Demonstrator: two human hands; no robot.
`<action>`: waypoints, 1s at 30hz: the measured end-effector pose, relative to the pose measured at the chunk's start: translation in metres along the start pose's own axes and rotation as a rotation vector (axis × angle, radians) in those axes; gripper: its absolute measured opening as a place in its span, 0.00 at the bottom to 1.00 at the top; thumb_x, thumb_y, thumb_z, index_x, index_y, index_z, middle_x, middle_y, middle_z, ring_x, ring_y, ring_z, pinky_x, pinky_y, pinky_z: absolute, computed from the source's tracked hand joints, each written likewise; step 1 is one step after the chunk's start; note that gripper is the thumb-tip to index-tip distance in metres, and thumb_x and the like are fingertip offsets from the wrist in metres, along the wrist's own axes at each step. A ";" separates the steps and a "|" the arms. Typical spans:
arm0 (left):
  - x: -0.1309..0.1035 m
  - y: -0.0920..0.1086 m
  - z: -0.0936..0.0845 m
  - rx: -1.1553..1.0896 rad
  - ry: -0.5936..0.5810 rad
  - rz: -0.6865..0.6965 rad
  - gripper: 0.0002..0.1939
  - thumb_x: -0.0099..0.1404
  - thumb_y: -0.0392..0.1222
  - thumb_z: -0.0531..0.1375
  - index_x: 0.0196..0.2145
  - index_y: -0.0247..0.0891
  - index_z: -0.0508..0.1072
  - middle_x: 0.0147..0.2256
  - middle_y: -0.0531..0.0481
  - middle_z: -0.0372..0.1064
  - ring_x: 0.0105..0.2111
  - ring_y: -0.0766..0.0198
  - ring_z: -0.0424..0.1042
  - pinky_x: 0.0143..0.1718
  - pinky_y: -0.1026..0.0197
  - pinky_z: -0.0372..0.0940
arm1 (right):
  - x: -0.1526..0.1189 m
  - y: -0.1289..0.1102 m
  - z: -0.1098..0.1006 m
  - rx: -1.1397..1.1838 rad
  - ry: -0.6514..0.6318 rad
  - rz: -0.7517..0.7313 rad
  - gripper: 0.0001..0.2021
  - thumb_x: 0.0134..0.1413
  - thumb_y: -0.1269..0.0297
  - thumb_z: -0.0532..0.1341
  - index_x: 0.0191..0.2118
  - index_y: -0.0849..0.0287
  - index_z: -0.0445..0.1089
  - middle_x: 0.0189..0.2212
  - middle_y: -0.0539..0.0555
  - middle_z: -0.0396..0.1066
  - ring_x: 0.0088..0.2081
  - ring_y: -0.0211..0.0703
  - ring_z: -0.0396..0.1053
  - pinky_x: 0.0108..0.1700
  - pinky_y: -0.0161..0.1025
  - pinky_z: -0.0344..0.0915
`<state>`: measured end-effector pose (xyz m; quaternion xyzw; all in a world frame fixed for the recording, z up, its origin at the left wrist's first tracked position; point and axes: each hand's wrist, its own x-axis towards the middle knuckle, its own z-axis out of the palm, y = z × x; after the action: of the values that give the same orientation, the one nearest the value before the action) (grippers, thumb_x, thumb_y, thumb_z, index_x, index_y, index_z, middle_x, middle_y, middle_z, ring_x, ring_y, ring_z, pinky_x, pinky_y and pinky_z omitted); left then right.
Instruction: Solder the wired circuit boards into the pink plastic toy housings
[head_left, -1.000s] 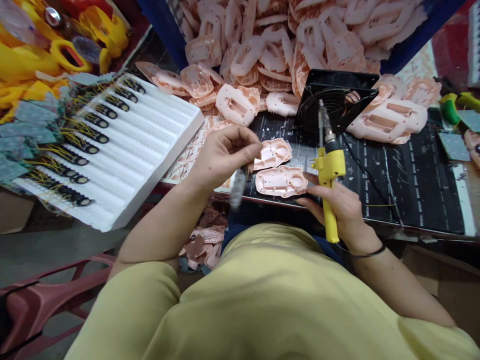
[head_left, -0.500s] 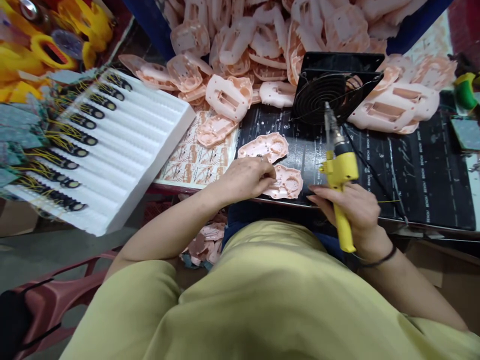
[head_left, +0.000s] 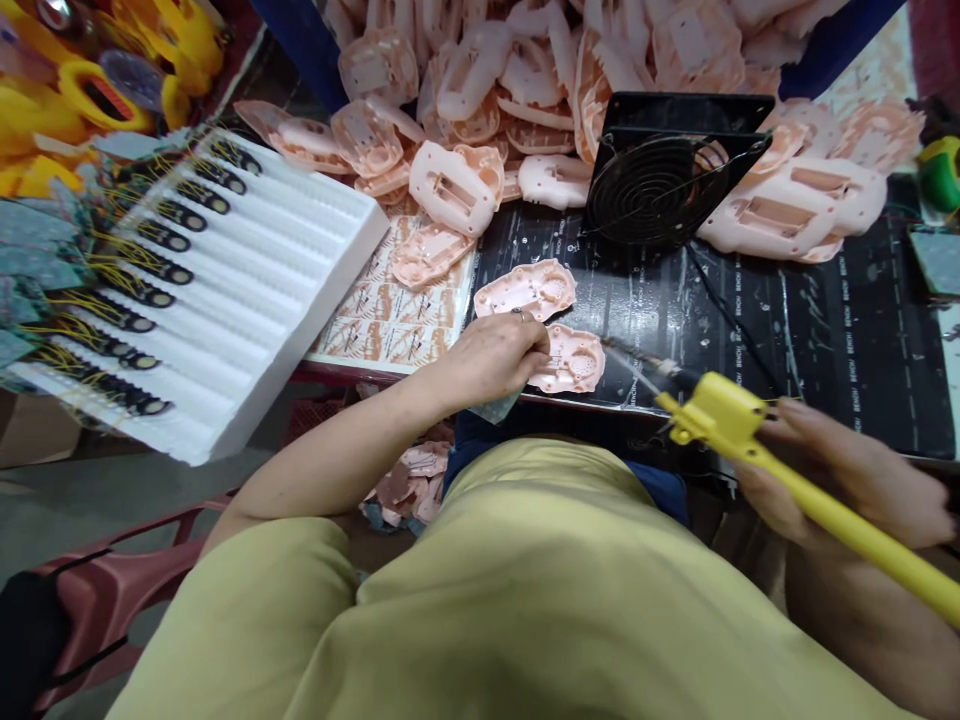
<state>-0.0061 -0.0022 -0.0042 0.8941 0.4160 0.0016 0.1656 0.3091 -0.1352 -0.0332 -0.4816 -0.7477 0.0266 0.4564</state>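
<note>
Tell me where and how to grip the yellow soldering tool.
I'd take the yellow soldering tool by its long, straight handle, from the person's right, where the right hand is. The handle slants that way, while the metal tip points left toward the lower pink shell, likely keeping fingers clear.

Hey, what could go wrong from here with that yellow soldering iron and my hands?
The soldering iron in your right hand points toward your left hand; if hot, a slip could burn you. It also points at the lower pink shell, which it might scorch. That shell lies near the front edge of the black mat, so a bump could knock it off.
</note>
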 end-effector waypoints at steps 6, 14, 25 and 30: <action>0.001 0.002 0.000 0.002 -0.007 -0.013 0.06 0.68 0.34 0.59 0.36 0.34 0.77 0.33 0.46 0.76 0.38 0.57 0.76 0.42 0.59 0.67 | 0.007 -0.006 0.031 0.252 -0.113 -0.226 0.29 0.47 0.75 0.73 0.57 0.57 0.72 0.32 0.51 0.80 0.31 0.45 0.79 0.34 0.37 0.80; 0.002 0.001 0.002 0.007 0.065 -0.058 0.07 0.68 0.34 0.58 0.38 0.34 0.78 0.36 0.46 0.77 0.38 0.57 0.76 0.42 0.58 0.67 | 0.007 0.004 0.034 0.245 -0.095 -0.192 0.22 0.46 0.75 0.74 0.48 0.53 0.75 0.32 0.49 0.80 0.30 0.45 0.79 0.32 0.37 0.81; 0.005 0.004 0.005 0.059 0.039 -0.030 0.08 0.70 0.36 0.57 0.37 0.33 0.77 0.37 0.43 0.76 0.39 0.56 0.76 0.41 0.58 0.67 | 0.035 0.004 0.040 0.299 -0.180 -0.246 0.16 0.48 0.74 0.73 0.44 0.53 0.76 0.30 0.50 0.79 0.29 0.43 0.79 0.30 0.33 0.78; 0.005 0.004 0.005 0.060 0.028 -0.042 0.09 0.70 0.35 0.56 0.37 0.33 0.77 0.38 0.43 0.76 0.40 0.55 0.76 0.42 0.57 0.68 | 0.042 0.004 0.024 0.295 -0.220 -0.220 0.10 0.52 0.69 0.72 0.41 0.51 0.75 0.30 0.48 0.79 0.28 0.40 0.78 0.30 0.31 0.77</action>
<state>0.0011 -0.0024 -0.0086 0.8898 0.4366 -0.0020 0.1329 0.2900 -0.0920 -0.0221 -0.3192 -0.8292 0.1382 0.4376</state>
